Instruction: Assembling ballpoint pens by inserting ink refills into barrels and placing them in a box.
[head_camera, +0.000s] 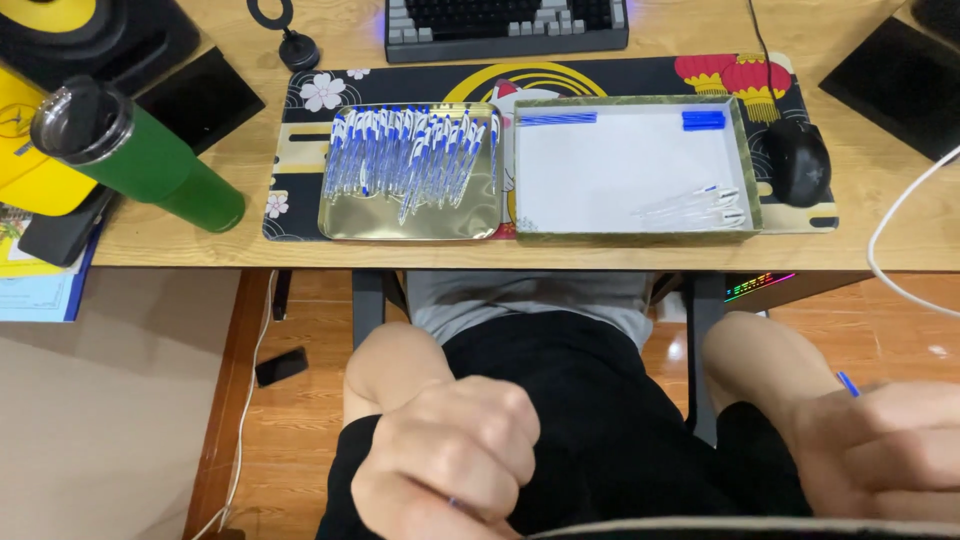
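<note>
Green tumbler (150, 160) lies tilted at upper left. Just right of it, the gold tray (345, 222) holds a heap of blue-and-clear pens (410, 155); the white box (625, 170) has a few. Lower centre, your left hand (450, 455) is fisted. Lower right, your right hand (885, 450) pinches a blue pen part (848, 384).

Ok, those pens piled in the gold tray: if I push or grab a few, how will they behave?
The pens look like thin, round plastic barrels, so they are probably light and stiff and apt to roll. They lie loosely overlapped, so pulling one would likely drag its neighbours. The gold tray has a glossy floor and a raised rim, so pushed pens should slide but stay inside.
</note>
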